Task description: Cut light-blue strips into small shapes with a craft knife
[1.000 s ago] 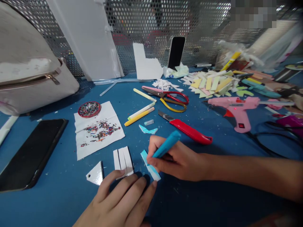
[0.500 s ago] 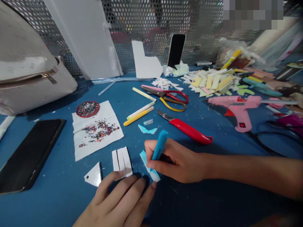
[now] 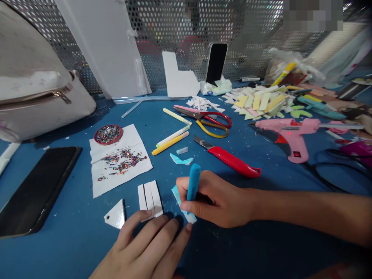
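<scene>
A blue marker stands nearly upright in my right hand, its tip hidden behind the fingers. Under it lies a small strip coloured light blue and part white. My left hand rests on the table with fingers spread; one fingertip touches the strip's lower end, another the white cut strips. Left of those is a white triangular piece with a small hole. A blue-coloured scrap and a short clear stick lie beyond my right hand.
A red box cutter with its blade out lies past my right hand, near scissors and several markers. A pink glue gun lies right. Beads cover a paper; a black phone lies left.
The blue marker has tilted more upright, its top end shifting left and slightly down. My right hand has moved a little with it; my left hand stays in place.
</scene>
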The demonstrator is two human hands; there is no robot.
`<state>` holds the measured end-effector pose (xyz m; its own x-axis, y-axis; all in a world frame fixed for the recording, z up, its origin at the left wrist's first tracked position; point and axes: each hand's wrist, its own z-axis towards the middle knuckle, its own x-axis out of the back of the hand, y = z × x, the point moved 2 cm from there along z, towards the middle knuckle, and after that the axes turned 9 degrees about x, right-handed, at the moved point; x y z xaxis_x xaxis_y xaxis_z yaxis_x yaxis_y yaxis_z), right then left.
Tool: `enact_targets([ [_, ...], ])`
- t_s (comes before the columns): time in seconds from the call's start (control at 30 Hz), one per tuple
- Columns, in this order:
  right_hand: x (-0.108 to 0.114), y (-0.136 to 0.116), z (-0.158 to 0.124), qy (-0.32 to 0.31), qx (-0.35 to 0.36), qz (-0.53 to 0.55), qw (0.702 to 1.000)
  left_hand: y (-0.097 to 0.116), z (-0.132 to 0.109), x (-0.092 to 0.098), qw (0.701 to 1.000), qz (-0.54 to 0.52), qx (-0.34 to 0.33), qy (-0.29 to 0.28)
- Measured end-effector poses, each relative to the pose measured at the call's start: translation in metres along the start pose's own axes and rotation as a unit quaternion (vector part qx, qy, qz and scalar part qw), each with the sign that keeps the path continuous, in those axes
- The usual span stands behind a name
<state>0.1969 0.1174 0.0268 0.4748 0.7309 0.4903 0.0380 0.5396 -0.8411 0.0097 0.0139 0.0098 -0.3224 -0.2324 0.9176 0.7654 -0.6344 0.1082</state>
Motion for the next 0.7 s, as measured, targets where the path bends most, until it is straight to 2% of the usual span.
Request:
enact_targets([
  [0.07, 0.0005, 0.0001, 0.0001, 0.007, -0.007, 0.005, 1.000, -0.0007, 0.0000, 0.0006, 1.000, 0.008, -0.006, -0.002],
  [0.1, 0.0006, 0.0001, 0.0000, 0.008, -0.012, 0.005, 1.000, -0.0001, -0.0002, 0.0001, 0.999, 0.018, -0.030, -0.019],
  [0.13, 0.0005, -0.0002, 0.0000, 0.005, -0.013, 0.004, 1.000, -0.0011, -0.0001, 0.0009, 1.000, 0.011, -0.006, -0.007],
  [0.17, 0.0003, -0.0005, -0.0001, 0.000, -0.011, 0.001, 1.000, -0.0008, -0.0003, 0.0011, 1.000, 0.012, -0.011, -0.003],
  [0.2, 0.0002, -0.0008, -0.0002, -0.003, -0.007, -0.001, 1.000, 0.0005, -0.0008, -0.0001, 0.999, 0.020, -0.037, -0.032],
  [0.27, 0.0004, -0.0011, -0.0005, 0.003, -0.008, 0.002, 1.000, 0.0003, -0.0011, 0.0004, 1.000, 0.004, -0.004, -0.008],
  [0.4, 0.0008, -0.0002, -0.0013, 0.025, -0.024, 0.026, 0.999, 0.0015, -0.0010, -0.0013, 1.000, -0.006, 0.007, -0.003],
  [0.53, 0.0015, 0.0002, -0.0024, 0.079, -0.010, 0.058, 0.995, -0.0004, -0.0002, 0.0004, 1.000, 0.000, 0.005, -0.001],
  [0.67, 0.0049, -0.0020, -0.0023, 0.138, 0.025, 0.096, 0.985, -0.0033, 0.0003, 0.0046, 0.997, 0.037, -0.061, -0.033],
  [0.7, 0.0063, -0.0028, -0.0021, 0.144, 0.022, 0.095, 0.985, -0.0058, 0.0010, 0.0066, 0.999, 0.039, -0.029, -0.009],
])
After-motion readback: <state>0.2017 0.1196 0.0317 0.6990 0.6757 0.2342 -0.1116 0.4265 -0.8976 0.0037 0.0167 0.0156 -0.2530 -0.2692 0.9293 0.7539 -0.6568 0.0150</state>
